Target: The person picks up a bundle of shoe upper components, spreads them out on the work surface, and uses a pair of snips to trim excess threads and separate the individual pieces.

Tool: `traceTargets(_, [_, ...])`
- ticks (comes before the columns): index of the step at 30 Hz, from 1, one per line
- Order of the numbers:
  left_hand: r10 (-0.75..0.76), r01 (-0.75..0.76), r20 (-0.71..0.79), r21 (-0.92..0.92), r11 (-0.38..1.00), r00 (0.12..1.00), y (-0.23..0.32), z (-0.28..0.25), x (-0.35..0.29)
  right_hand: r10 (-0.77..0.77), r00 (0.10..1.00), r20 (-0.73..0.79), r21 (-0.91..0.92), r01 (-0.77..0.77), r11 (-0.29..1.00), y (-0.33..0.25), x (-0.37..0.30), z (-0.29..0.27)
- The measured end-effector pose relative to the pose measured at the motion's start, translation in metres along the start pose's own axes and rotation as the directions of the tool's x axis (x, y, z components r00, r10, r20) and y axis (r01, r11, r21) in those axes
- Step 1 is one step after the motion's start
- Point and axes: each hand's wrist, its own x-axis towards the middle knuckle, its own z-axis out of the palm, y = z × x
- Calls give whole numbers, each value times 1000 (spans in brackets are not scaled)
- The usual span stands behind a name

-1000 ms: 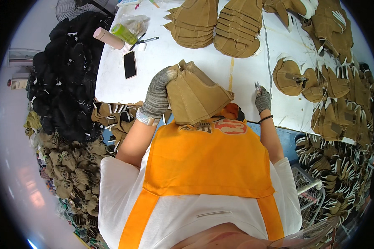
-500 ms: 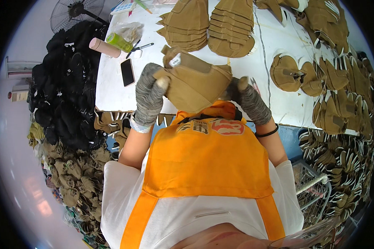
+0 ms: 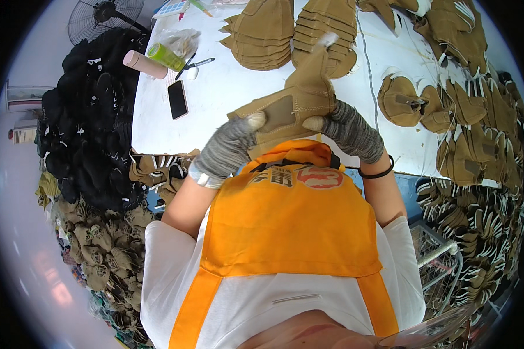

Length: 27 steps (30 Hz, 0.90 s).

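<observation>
Both hands, in grey knitted gloves that leave the thumb tips bare, hold a brown stitched shoe upper (image 3: 308,87) above the table's near edge. My left hand (image 3: 230,145) pinches its left end, with the thumb on top beside a darker rectangular patch. At its right side, my right hand (image 3: 355,134) grips it, thumb in front and fingers mostly behind. A narrower part of the upper points up and away, with a small white bit at its tip. Beyond it lie two neat stacks of brown uppers, a left stack (image 3: 262,38) and a right stack (image 3: 335,32).
On the white table (image 3: 157,131) are a phone (image 3: 177,100), a pink bottle (image 3: 144,64), a green container (image 3: 166,57) and pens. More brown uppers (image 3: 399,102) lie at the right. Black pieces (image 3: 93,128) are heaped at the left, near a fan (image 3: 105,13).
The upper has been turned over and round: its narrow part now points away and the dark patch faces up. My left hand has moved right and nearer to me.
</observation>
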Motion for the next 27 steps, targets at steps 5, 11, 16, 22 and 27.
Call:
traceTargets(5, [142, -132, -87, 116, 984, 986, -15, 7, 18, -191, 865, -464, -383, -1, 924, -24, 19, 15])
traceTargets(11, [266, -193, -73, 510, 838, 961, -13, 24, 10, -636, 553, -538, -749, 31, 662, -19, 3, 25])
traceTargets(16, [405, -275, 23, 771, 575, 914, -37, 10, 15, -437, 728, -528, -642, -5, 767, -26, -16, 31])
traceTargets(22, [486, -351, -24, 660, 664, 874, -43, 21, 19, -468, 669, -577, -506, 156, 848, -19, -9, 36])
traceTargets(27, [526, -389, -43, 621, 680, 850, -38, 40, 20, -628, 597, -499, -738, 87, 669, -27, -2, 30])
